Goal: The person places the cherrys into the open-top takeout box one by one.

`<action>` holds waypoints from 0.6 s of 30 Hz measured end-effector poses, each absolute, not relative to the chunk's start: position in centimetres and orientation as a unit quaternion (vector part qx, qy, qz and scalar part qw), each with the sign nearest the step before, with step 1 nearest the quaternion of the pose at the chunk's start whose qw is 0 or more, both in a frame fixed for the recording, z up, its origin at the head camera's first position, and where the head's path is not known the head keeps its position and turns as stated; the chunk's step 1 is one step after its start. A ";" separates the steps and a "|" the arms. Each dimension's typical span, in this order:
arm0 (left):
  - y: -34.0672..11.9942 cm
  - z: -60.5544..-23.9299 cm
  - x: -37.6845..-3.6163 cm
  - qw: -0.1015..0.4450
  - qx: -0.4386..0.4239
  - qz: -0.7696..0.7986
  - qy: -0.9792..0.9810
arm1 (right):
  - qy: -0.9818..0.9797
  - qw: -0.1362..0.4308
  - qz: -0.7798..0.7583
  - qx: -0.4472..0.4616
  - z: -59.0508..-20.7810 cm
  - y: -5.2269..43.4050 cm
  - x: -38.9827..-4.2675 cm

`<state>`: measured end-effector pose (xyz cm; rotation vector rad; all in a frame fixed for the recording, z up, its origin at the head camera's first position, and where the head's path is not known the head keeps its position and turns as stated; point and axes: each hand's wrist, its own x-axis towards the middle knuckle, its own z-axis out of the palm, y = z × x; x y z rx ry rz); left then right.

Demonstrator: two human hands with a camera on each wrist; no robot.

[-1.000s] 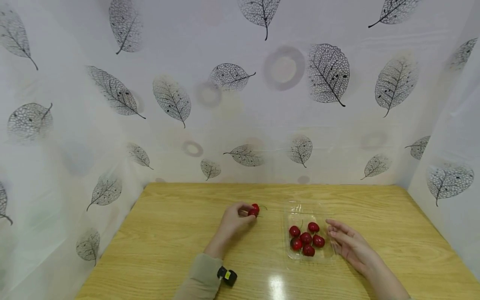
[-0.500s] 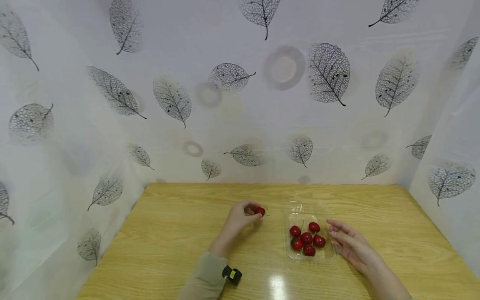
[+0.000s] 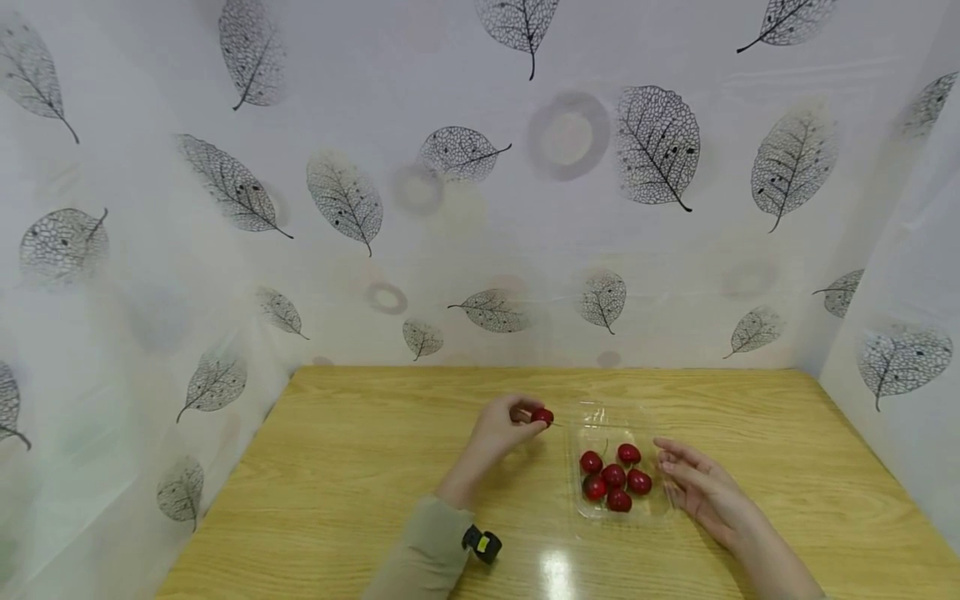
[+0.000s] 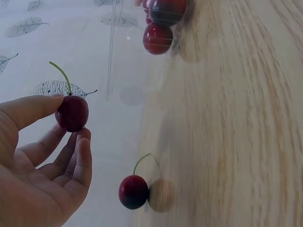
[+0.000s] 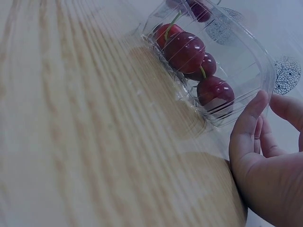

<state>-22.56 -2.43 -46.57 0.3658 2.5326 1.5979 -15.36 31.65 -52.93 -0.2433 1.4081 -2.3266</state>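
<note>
Between thumb and fingertips, my left hand (image 3: pixel 501 427) pinches a dark red cherry (image 3: pixel 542 416), just left of a clear plastic box (image 3: pixel 619 425). The left wrist view shows this cherry's green stem pointing up. Lower in that view a second cherry (image 4: pixel 133 192) with a curved stem rests on the table; in the head view I cannot make it out. Several red cherries (image 3: pixel 613 476) lie inside the box, mostly in its near half. My right hand (image 3: pixel 701 492) holds the box's right side, thumb and index finger at the rim in the right wrist view.
The box stands on a light wood-grain table (image 3: pixel 352 450). Behind and at both sides hangs a whitish curtain (image 3: pixel 480 233) printed with dark leaves. A black strap device (image 3: pixel 482 543) sits on the left wrist, over a beige sleeve (image 3: pixel 423 550).
My left hand has moved right with a cherry, closer to the box. One second ago two cherries showed at its fingertips; now one shows there. The right hand and box have stayed put.
</note>
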 end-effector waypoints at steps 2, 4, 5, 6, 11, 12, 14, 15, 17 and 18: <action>-2.0 -46.4 -22.6 0.065 0.125 0.531 0.835 | 0.507 0.203 -0.833 -0.089 -53.0 31.7 -15.4; -1.6 -46.2 -22.6 0.068 0.127 0.532 0.834 | 0.509 0.202 -0.832 -0.090 -53.0 31.8 -15.4; -1.4 -46.1 -22.6 0.072 0.128 0.535 0.832 | 0.510 0.203 -0.831 -0.091 -53.1 31.8 -15.4; -1.2 -46.1 -22.6 0.075 0.130 0.536 0.831 | 0.510 0.203 -0.831 -0.092 -53.1 31.8 -15.5; -0.3 -45.8 -22.5 0.080 0.141 0.534 0.830 | 0.504 0.204 -0.834 -0.096 -53.0 31.7 -15.5; -0.1 -45.8 -22.5 0.080 0.143 0.533 0.830 | 0.504 0.204 -0.834 -0.096 -53.0 31.7 -15.5; 0.2 -45.7 -22.4 0.080 0.146 0.533 0.830 | 0.504 0.203 -0.834 -0.095 -52.9 31.7 -15.5; 0.4 -45.7 -22.4 0.079 0.150 0.533 0.829 | 0.506 0.202 -0.833 -0.094 -52.9 31.7 -15.5; 0.7 -45.7 -22.3 0.083 0.151 0.534 0.828 | 0.511 0.200 -0.831 -0.091 -52.9 31.7 -15.4; 0.8 -45.7 -22.3 0.085 0.152 0.535 0.827 | 0.514 0.199 -0.830 -0.089 -52.9 31.7 -15.4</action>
